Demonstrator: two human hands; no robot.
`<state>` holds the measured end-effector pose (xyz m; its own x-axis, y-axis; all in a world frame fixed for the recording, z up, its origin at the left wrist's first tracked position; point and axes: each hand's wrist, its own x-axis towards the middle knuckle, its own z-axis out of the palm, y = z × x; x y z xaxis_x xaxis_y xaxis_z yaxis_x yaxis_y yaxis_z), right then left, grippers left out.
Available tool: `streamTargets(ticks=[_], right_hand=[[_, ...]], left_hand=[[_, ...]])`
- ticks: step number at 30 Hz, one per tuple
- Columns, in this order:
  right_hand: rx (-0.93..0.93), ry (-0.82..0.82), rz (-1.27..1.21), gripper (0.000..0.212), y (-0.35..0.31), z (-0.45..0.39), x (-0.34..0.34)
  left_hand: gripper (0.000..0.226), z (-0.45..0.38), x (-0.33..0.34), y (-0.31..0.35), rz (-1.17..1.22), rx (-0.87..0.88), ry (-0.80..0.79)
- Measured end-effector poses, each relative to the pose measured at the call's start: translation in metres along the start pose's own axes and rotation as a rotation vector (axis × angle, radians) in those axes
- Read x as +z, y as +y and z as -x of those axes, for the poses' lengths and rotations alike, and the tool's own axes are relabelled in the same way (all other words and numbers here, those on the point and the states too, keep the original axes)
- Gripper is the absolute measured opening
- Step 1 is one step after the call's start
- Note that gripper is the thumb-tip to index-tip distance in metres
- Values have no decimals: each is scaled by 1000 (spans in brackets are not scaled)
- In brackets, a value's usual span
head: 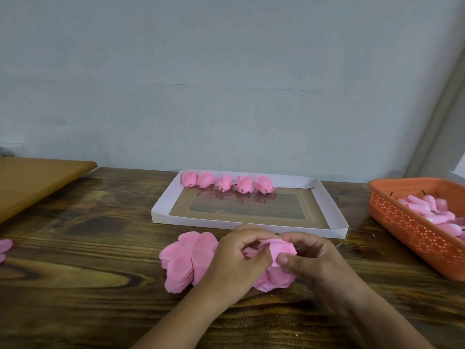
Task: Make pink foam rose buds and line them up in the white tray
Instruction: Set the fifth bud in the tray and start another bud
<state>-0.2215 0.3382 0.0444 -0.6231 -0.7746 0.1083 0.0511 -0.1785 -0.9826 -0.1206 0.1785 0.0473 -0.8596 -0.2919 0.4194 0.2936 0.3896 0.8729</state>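
Both hands, the left hand and right hand, pinched a soft, curled pink foam petal over a flat stack of petals on the grained wooden table. Behind them, five rounded buds lined the far wall of the shallow white tray. An orange perforated basket of pale pink pieces stood at the right.

orange basket cropped right, petal stack partly hidden

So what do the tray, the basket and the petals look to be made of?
Tray: thin white card, matt, with folded corner flaps; its floor looks glossy, mirroring the buds. Basket: orange moulded plastic with perforated walls. Petals: thin pink sheet, matt and soft-edged, probably foam or crepe.
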Motion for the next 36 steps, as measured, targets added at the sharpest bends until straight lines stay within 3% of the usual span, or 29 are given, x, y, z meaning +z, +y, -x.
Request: streamTargets(ticks=[8, 14, 23, 28, 36], right_hand=[[-10, 29, -29, 55, -6, 3, 5], [-62, 98, 0, 56, -7, 3, 7], [-98, 115, 44, 32, -6, 4, 11], [-54, 110, 52, 53, -9, 5, 11], [-44, 121, -21, 62, -7, 4, 10]], left_hand=[[31, 2, 2, 1, 9, 75, 97], [22, 3, 1, 4, 124, -43, -16], [24, 2, 3, -1, 53, 6, 64], [24, 3, 3, 3, 48, -36, 34], [31, 3, 2, 4, 116, -81, 20]])
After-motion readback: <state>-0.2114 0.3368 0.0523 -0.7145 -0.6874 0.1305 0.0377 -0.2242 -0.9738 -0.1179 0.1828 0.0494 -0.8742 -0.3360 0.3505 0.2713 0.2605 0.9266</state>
